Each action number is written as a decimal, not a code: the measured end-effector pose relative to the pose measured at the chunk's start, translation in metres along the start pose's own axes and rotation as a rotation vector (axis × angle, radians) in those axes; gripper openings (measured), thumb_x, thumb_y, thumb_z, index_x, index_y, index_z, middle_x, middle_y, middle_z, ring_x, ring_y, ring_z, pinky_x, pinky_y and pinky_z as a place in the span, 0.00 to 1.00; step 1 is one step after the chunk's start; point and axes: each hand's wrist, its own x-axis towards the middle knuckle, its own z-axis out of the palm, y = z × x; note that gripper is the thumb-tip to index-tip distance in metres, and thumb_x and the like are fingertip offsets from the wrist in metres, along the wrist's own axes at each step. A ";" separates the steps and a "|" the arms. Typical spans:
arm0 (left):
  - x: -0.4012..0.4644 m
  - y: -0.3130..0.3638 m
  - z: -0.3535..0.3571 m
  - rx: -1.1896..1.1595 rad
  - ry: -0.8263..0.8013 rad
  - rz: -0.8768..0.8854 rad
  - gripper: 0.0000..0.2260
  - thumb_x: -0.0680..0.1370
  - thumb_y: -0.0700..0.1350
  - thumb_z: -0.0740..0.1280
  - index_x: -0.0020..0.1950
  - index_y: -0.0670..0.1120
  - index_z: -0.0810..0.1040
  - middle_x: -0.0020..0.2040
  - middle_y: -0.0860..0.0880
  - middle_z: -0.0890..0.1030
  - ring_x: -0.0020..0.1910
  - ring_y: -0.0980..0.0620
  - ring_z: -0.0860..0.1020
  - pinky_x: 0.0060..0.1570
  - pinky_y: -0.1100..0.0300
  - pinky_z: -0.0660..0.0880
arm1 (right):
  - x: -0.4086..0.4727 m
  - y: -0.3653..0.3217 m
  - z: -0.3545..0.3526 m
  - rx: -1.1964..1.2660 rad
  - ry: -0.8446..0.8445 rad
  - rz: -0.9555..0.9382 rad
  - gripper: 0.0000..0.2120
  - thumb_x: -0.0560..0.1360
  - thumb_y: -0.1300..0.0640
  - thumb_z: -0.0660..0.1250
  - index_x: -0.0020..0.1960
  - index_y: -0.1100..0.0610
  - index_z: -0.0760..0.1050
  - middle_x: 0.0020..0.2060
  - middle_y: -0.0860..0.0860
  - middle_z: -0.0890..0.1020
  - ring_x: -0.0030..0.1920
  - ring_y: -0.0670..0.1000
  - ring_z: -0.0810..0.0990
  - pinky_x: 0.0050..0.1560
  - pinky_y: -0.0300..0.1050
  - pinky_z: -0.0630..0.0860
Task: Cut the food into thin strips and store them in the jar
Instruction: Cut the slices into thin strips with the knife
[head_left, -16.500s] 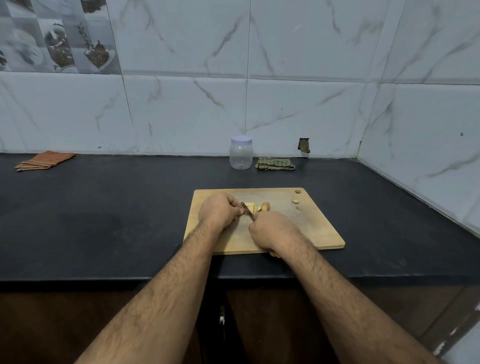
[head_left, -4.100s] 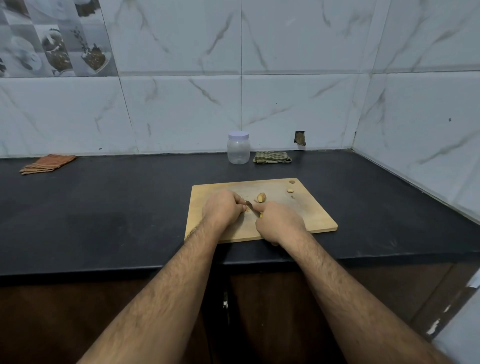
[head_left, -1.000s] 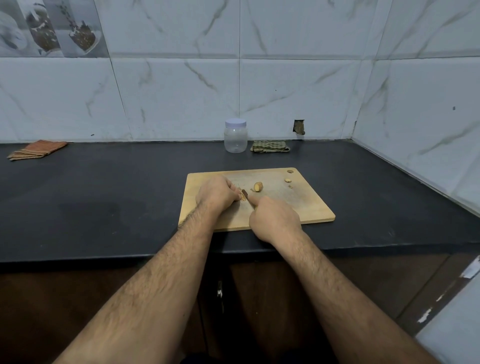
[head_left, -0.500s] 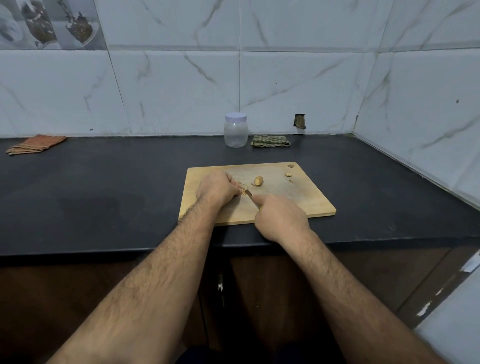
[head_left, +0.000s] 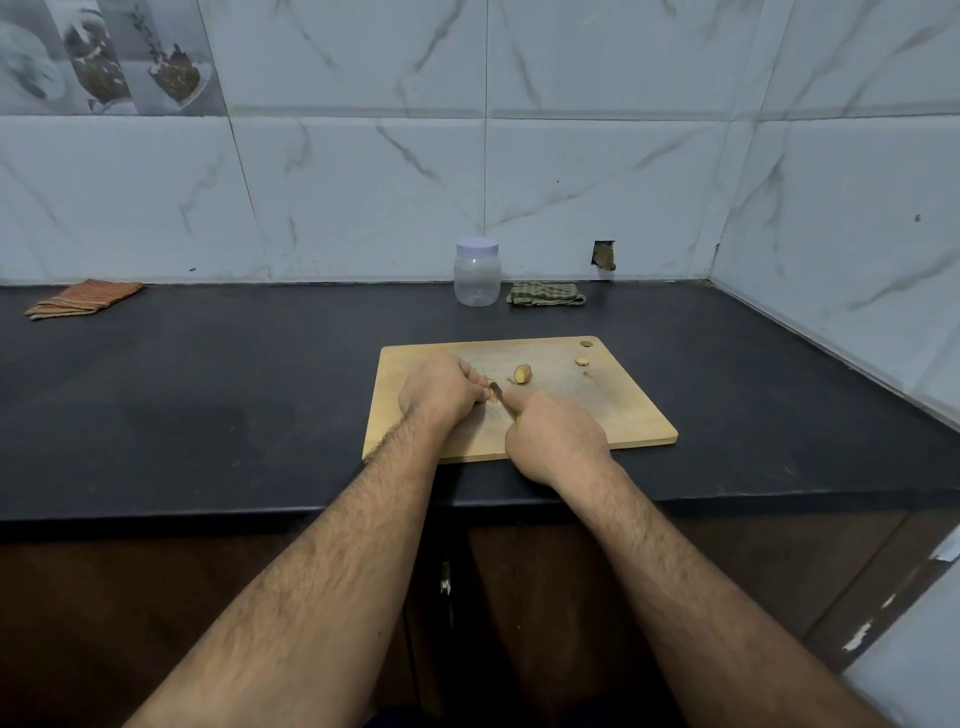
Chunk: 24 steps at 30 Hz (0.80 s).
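Note:
A wooden cutting board (head_left: 623, 410) lies near the counter's front edge. My left hand (head_left: 439, 392) presses a small yellowish food piece (head_left: 492, 396) against the board with curled fingers. My right hand (head_left: 553, 434) grips a small knife (head_left: 497, 391), its blade tip right against that piece. A loose chunk of the food (head_left: 522, 374) lies just beyond the knife, and small trimmed bits (head_left: 582, 361) sit near the board's far right corner. A clear plastic jar with a pale lid (head_left: 477, 272) stands closed at the back wall.
A green checked cloth (head_left: 544, 293) lies beside the jar, and an orange striped cloth (head_left: 83, 297) at the far left. The black counter (head_left: 208, 395) meets tiled walls behind and on the right. Dark cabinet doors are below the front edge.
Both hands stay at the same spot on the board, the knife working in small strokes against the held piece. The held piece has shrunk since the earliest frame. My view has shifted slightly.

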 end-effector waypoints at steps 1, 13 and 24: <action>-0.001 0.000 0.000 0.005 0.004 -0.002 0.06 0.73 0.49 0.75 0.37 0.54 0.82 0.42 0.60 0.83 0.44 0.59 0.78 0.36 0.61 0.69 | 0.000 -0.001 0.000 0.004 0.006 -0.002 0.29 0.77 0.61 0.58 0.75 0.43 0.66 0.62 0.50 0.79 0.60 0.54 0.77 0.47 0.46 0.72; -0.001 0.002 0.000 0.072 0.026 0.000 0.08 0.75 0.49 0.72 0.35 0.54 0.81 0.44 0.59 0.83 0.46 0.55 0.79 0.39 0.61 0.71 | 0.002 -0.011 -0.001 -0.072 -0.010 0.016 0.22 0.77 0.63 0.58 0.67 0.49 0.72 0.51 0.51 0.79 0.51 0.54 0.77 0.43 0.46 0.70; -0.002 0.003 -0.001 0.054 0.016 -0.005 0.07 0.74 0.51 0.74 0.37 0.54 0.82 0.45 0.59 0.83 0.47 0.58 0.78 0.37 0.61 0.69 | -0.012 -0.009 -0.003 -0.147 -0.037 0.011 0.20 0.77 0.62 0.59 0.65 0.47 0.73 0.56 0.51 0.79 0.54 0.53 0.77 0.44 0.47 0.72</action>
